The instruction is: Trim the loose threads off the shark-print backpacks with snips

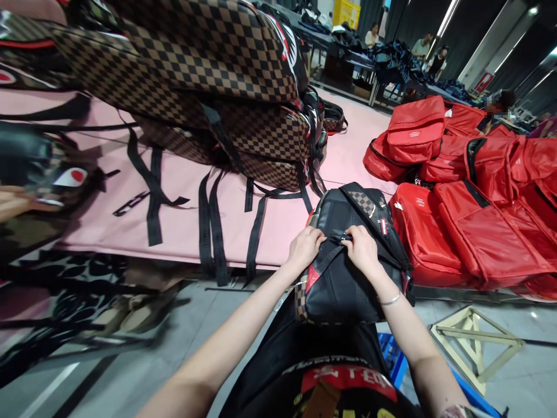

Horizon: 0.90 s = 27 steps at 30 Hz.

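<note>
A black backpack (348, 290) with brown-checked patches lies at the table's front edge, its strap side facing up. My left hand (307, 247) is closed at the backpack's left side, its fingertips pinching a black strap (333, 255). Opposite it, my right hand (361, 247) is closed on the strap near a small dark fitting (346, 236), which looks like a buckle; the fingers partly cover it. Another wide black shoulder strap (369, 212) runs slantwise across the upper right of the bag.
Brown-checked bags (209, 52) are stacked on the pink table (278, 232), with loose black straps (215, 226) hanging off its edge. Red bags (491, 232) are piled at right. Another person's hand (15, 203) touches a bag at far left. A blue frame (394, 354) stands below.
</note>
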Motion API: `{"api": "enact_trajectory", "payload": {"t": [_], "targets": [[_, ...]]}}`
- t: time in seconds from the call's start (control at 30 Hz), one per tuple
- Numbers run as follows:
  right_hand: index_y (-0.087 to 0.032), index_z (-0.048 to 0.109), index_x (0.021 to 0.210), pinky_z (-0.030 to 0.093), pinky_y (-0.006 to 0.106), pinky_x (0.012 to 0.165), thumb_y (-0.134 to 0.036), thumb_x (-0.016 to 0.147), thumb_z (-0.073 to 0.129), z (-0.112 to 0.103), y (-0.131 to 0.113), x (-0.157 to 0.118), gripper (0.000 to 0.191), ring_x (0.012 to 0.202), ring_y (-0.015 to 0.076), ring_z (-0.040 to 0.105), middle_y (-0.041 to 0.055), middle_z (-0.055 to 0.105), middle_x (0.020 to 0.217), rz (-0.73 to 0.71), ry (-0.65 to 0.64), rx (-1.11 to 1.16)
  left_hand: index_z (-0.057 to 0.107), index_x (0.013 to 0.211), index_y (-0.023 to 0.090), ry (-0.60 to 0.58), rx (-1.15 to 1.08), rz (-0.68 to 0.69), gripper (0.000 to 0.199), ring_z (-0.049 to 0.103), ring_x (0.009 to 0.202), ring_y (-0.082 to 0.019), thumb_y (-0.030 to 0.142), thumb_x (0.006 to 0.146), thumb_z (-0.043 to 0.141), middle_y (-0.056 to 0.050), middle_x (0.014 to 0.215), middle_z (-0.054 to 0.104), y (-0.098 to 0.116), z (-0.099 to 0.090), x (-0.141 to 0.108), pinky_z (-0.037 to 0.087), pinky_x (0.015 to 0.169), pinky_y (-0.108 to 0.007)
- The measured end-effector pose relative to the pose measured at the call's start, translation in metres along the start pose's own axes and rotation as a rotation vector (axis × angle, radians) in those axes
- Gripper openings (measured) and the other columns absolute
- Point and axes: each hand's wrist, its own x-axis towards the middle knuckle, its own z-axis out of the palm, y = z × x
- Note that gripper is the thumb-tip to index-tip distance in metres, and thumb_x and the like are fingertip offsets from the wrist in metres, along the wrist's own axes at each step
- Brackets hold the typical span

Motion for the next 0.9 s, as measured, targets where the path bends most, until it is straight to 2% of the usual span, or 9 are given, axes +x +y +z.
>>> {"api": "enact_trajectory", "payload": {"t": [0.1, 0.17, 0.3, 0.43, 0.57, 0.73, 0.83, 0.9], "targets": [[-0.020, 0.057, 0.097, 0.041, 0.027, 0.065, -0.026, 0.084, 0.058, 0.006, -0.005, 0.011, 0.014, 0.081, 0.0179, 0.059, 0.0054, 0.059, 0.094, 0.004, -0.165, -0.174, 0.062, 0.081, 0.017, 0.016, 0.057, -0.047, 0.023, 0.056, 0.084, -0.021, 0.030, 0.088, 0.044, -0.007, 0.085, 0.059, -0.002, 0.001, 0.002, 0.043, 0.072, -0.029], [-0.021, 0.056, 0.097, 0.040, 0.026, 0.064, -0.027, 0.084, 0.059, 0.011, -0.007, 0.015, 0.015, 0.081, 0.0178, 0.059, 0.0049, 0.059, 0.094, 0.000, -0.219, -0.206, 0.061, 0.079, 0.018, 0.020, 0.079, -0.074, 0.023, 0.057, 0.084, -0.021, 0.030, 0.088, 0.043, -0.007, 0.085, 0.060, -0.002, 0.002, 0.003, 0.042, 0.071, -0.029], [-0.021, 0.056, 0.098, 0.040, 0.026, 0.065, -0.031, 0.085, 0.057, 0.015, -0.009, 0.016, 0.016, 0.085, 0.0175, 0.059, 0.0048, 0.058, 0.095, 0.025, -0.247, -0.172, 0.060, 0.078, 0.019, 0.020, 0.089, -0.077, 0.025, 0.057, 0.086, -0.020, 0.032, 0.088, 0.041, -0.005, 0.086, 0.061, 0.000, 0.002, 0.003, 0.042, 0.073, -0.027], [-0.017, 0.056, 0.100, 0.044, 0.030, 0.069, -0.035, 0.088, 0.053, 0.015, -0.011, 0.016, 0.022, 0.082, 0.0177, 0.058, 0.0064, 0.058, 0.095, 0.046, -0.255, -0.021, 0.058, 0.078, 0.019, 0.026, 0.092, -0.038, 0.027, 0.057, 0.084, -0.022, 0.034, 0.087, 0.038, -0.007, 0.085, 0.062, 0.001, 0.000, 0.002, 0.043, 0.071, -0.029], [-0.013, 0.054, 0.107, 0.050, 0.034, 0.073, -0.036, 0.089, 0.052, 0.012, -0.012, 0.017, 0.029, 0.084, 0.0158, 0.058, 0.0058, 0.057, 0.101, 0.085, -0.190, 0.064, 0.059, 0.077, 0.018, 0.037, 0.100, 0.003, 0.032, 0.058, 0.083, -0.024, 0.036, 0.085, 0.034, -0.009, 0.084, 0.062, -0.003, 0.000, 0.007, 0.044, 0.069, -0.030], [-0.014, 0.056, 0.103, 0.050, 0.033, 0.073, -0.035, 0.088, 0.053, 0.008, -0.005, 0.007, 0.026, 0.083, 0.0156, 0.058, 0.0051, 0.058, 0.099, 0.073, -0.102, 0.134, 0.058, 0.076, 0.018, 0.064, -0.072, -0.072, 0.038, 0.060, 0.081, -0.024, 0.047, 0.081, 0.033, -0.008, 0.083, 0.064, -0.003, -0.015, 0.007, 0.047, 0.070, -0.032], [-0.018, 0.058, 0.094, 0.047, 0.028, 0.072, -0.028, 0.085, 0.057, 0.007, 0.017, -0.007, 0.014, 0.081, 0.0145, 0.057, 0.0027, 0.060, 0.092, 0.062, -0.005, 0.193, 0.057, 0.070, 0.020, -0.090, -0.204, -0.003, 0.046, 0.062, 0.073, -0.021, 0.052, 0.084, 0.028, -0.005, 0.075, 0.064, 0.005, -0.025, -0.007, 0.050, 0.068, -0.031], [-0.019, 0.058, 0.091, 0.046, 0.026, 0.075, -0.022, 0.081, 0.059, 0.006, 0.042, -0.020, 0.011, 0.083, 0.0147, 0.057, 0.0022, 0.060, 0.090, 0.095, 0.137, 0.298, 0.063, 0.076, 0.021, -0.170, -0.182, 0.144, 0.045, 0.063, 0.085, -0.023, 0.055, 0.082, 0.033, -0.005, 0.085, 0.067, 0.009, -0.024, -0.024, 0.051, 0.078, -0.034]]}}
